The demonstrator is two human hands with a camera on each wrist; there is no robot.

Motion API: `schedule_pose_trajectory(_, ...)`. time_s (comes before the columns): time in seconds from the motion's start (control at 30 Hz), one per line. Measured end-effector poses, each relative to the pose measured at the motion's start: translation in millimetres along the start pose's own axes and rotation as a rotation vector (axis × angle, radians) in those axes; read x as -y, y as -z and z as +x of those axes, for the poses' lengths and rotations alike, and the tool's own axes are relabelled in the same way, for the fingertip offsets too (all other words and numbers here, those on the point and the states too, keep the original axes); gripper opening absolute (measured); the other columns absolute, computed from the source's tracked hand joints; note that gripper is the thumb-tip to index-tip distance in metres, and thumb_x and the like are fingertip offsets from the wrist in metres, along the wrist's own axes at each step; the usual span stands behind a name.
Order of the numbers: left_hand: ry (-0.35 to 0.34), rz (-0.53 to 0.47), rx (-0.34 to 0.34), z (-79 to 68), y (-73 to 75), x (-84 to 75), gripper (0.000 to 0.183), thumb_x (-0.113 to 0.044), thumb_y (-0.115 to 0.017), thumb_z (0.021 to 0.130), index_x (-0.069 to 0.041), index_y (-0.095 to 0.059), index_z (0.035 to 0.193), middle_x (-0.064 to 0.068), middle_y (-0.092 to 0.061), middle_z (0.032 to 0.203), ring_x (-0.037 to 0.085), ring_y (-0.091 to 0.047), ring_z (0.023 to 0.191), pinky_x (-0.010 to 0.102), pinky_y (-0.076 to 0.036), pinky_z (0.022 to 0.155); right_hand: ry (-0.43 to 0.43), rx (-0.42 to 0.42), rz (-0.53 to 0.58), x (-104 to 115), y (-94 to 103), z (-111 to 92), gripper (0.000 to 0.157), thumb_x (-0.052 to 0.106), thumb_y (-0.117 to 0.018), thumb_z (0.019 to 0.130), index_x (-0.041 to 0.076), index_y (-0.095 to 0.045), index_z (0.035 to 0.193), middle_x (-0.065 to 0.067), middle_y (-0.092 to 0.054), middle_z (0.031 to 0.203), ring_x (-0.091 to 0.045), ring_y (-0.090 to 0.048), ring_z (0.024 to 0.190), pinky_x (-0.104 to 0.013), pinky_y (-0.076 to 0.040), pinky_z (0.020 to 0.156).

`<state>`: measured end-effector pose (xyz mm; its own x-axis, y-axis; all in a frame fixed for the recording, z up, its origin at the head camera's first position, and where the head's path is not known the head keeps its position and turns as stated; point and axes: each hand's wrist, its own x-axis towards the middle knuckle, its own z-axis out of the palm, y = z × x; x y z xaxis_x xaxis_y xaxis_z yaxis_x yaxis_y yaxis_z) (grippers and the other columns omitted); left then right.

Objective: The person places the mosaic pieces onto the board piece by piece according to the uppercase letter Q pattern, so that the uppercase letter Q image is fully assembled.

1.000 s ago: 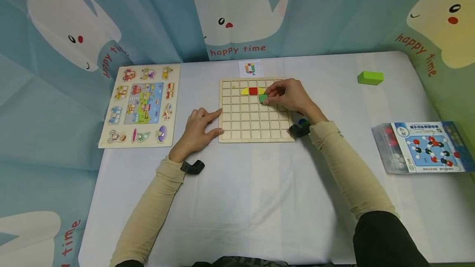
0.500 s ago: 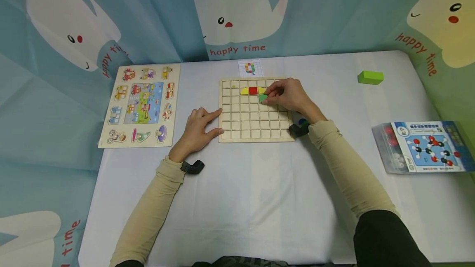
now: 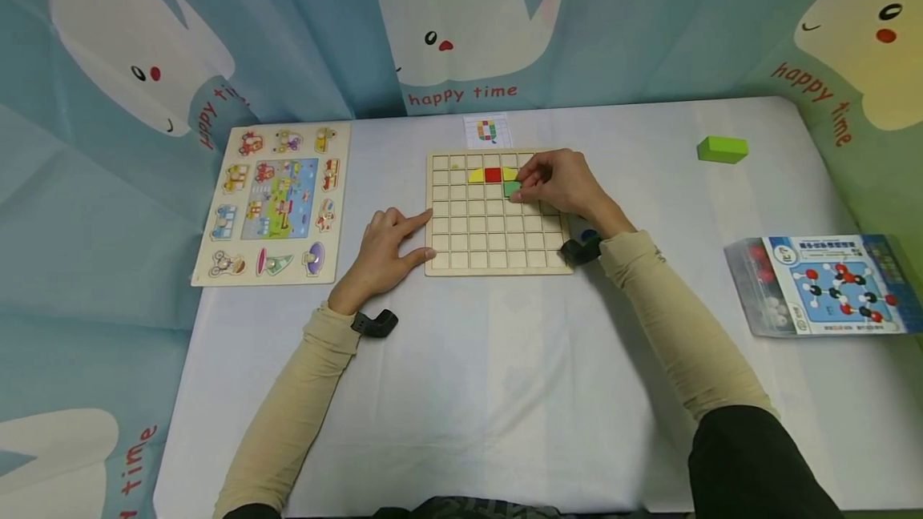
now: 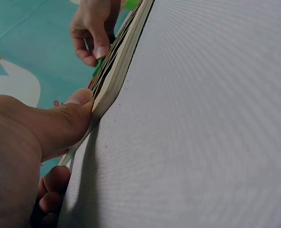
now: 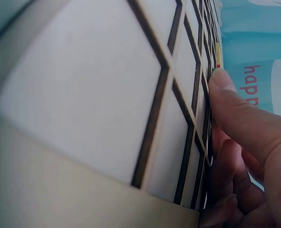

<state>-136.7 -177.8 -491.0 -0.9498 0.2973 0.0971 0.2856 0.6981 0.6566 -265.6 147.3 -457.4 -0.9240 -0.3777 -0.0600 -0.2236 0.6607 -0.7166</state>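
A wooden grid board [image 3: 497, 271] lies flat in the middle of the table. In its upper part sit a red square tile [image 3: 493, 175] and a yellow tile [image 3: 476, 175] with a slanted side; another yellow tile [image 3: 509, 174] is partly behind my fingers. My right hand [image 3: 570, 183] pinches a green square tile [image 3: 511, 189] between thumb and fingers, just below that second yellow tile. Whether the tile is fully down in its cell I cannot tell. My left hand [image 3: 382, 255] touches the board's left edge with thumb and index finger spread; the thumb [image 4: 66, 118] rests on the rim.
A small pattern card [image 3: 487, 132] lies behind the board. To the left is a wooden picture puzzle [image 3: 324, 251] with knobbed pieces. A green block [image 3: 723, 150] and a boxed molecule model set [image 3: 829, 287] are on the right. A blue piece [image 3: 589, 236] shows beside my right wrist.
The green tile has turned slightly and sits a little straighter against the grid cell in my right fingers. My left hand stays at the board's edge.
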Motion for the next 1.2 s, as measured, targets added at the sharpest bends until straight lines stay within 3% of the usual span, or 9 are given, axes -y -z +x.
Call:
schedule_pose_trajectory(0.73, 0.005, -0.008, -0.003, 3.4, 0.9, 2.3, 0.068, -0.026, -0.082, 0.094, -0.011, -0.056, 0.155, 0.011, -0.047, 0.097, 0.027, -0.035, 0.092, 0.04, -0.026, 0.087, 0.003, 0.002, -0.017, -0.7, 1.6, 5.2, 0.023, 0.022, -0.091, 0.087, 0.007, -0.08, 0.101, -0.008, -0.075, 0.09, -0.019, -0.063, 0.08, -0.026, -0.047, 0.074)
schedule_pose_trajectory(1.2, 0.009, -0.013, -0.001, 1.8, -0.9, 2.4, 0.069, -0.027, -0.082, 0.094, -0.011, -0.055, 0.155, 0.01, -0.047, 0.098, 0.026, -0.034, 0.092, 0.04, -0.026, 0.087, -0.04, 0.024, 0.024, -6.0, 4.4, 0.9, 0.021, 0.025, -0.088, 0.09, 0.01, -0.084, 0.104, -0.008, -0.075, 0.092, -0.02, -0.06, 0.08, -0.025, -0.045, 0.071)
